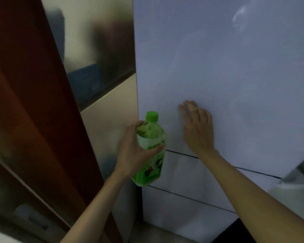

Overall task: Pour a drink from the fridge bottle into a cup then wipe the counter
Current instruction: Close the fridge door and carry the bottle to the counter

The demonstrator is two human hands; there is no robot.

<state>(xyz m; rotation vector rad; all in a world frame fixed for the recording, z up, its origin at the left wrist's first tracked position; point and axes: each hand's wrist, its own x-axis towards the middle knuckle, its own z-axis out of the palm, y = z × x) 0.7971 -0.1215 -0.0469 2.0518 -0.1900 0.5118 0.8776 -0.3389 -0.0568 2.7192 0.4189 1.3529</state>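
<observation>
Left hand (132, 153) grips capped bottle (152, 132) of green drink — right hand (197, 127) flat on fridge door (235, 67)

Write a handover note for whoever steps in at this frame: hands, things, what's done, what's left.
The left hand grips the green bottle around its upper body; cap on.
The right hand lies flat on the white fridge door, fingers straight; the door appears shut.
Done: the bottle is out of the fridge.
Left: open it, pour into a cup, wipe the counter. No cup or cloth in view.
</observation>
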